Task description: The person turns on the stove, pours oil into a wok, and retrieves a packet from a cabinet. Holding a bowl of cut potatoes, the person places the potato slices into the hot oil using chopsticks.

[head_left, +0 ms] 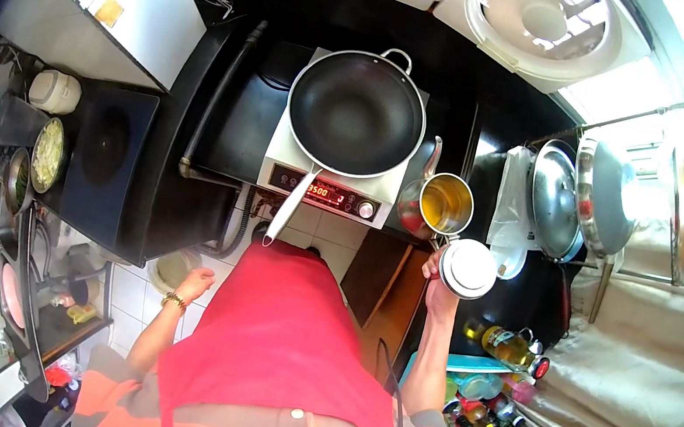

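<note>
My right hand (439, 285) grips the left side of a white round lid-like piece (469, 270) with a raised ring on top. Its underside is hidden. Just beyond it, a metal pot (470, 199) holds yellow oil (444, 204). At the lower left, my left hand (194, 283) hangs in the air with its fingers curled in and nothing visible in them. Ahead of me a dark wok (357, 114) with a white handle (292, 209) sits on an induction cooker (281, 147), whose red display is lit. The wok's inside looks bare.
Pot lids (555, 197) stand in a rack at the right. An oil bottle (508, 348) lies tilted near my right forearm, above several small bottles (488, 421). A bowl of pale chopped food (47, 154) is at the far left, by a dark panel (107, 170).
</note>
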Demonstrator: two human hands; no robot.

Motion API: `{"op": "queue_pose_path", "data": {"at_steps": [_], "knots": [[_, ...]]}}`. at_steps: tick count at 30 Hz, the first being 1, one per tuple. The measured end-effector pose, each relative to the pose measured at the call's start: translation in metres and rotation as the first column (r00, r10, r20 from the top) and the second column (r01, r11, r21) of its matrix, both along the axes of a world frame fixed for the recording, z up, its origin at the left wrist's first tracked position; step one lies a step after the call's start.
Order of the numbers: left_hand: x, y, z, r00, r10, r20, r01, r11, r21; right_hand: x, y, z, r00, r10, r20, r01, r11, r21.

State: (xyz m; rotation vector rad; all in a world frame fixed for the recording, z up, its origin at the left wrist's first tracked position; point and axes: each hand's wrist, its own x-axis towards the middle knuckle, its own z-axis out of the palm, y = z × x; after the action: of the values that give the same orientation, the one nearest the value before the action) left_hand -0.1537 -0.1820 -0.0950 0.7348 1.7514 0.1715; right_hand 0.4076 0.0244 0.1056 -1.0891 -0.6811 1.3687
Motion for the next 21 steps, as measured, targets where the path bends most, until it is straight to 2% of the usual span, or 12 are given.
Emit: {"op": "queue_pose_path", "data": {"at_steps": [2,4,9,12,14,18,20,21], "knots": [[-0.01,-0.016,-0.001,0.998,0.055,0.022,-0.056,0.998,0.016,-0.003,0.011,0.003,1.0,0.007,-0.009,-0.008,0.999,-0.041],[-0.017,-0.022,0.001,0.995,0.097,0.01,-0.097,0.994,-0.04,-0.005,0.02,-0.002,1.0,0.025,0.019,-0.025,0.999,-0.022],[-0.019,-0.014,0.009,0.992,0.122,0.039,-0.12,0.992,-0.046,-0.009,0.044,-0.002,0.991,0.088,0.097,-0.081,0.994,-0.075],[-0.013,-0.002,0.015,0.991,0.133,0.029,-0.132,0.991,-0.027,-0.011,0.052,-0.004,0.989,0.112,0.101,-0.101,0.989,-0.106],[-0.011,0.004,0.011,0.979,0.186,0.087,-0.189,0.982,0.028,-0.013,0.057,-0.002,0.972,0.169,0.161,-0.151,0.981,-0.121],[-0.015,0.014,0.002,0.989,0.111,0.097,-0.116,0.992,0.049,-0.021,0.064,0.006,0.968,0.174,0.18,-0.148,0.978,-0.15],[-0.018,0.025,-0.003,0.999,0.047,-0.019,-0.042,0.976,0.215,-0.027,0.068,0.015,0.973,0.154,0.172,-0.121,0.975,-0.189],[-0.016,0.039,0.008,0.999,0.041,-0.016,-0.036,0.976,0.213,-0.026,0.07,0.014,0.97,0.172,0.17,-0.136,0.969,-0.204]]}}
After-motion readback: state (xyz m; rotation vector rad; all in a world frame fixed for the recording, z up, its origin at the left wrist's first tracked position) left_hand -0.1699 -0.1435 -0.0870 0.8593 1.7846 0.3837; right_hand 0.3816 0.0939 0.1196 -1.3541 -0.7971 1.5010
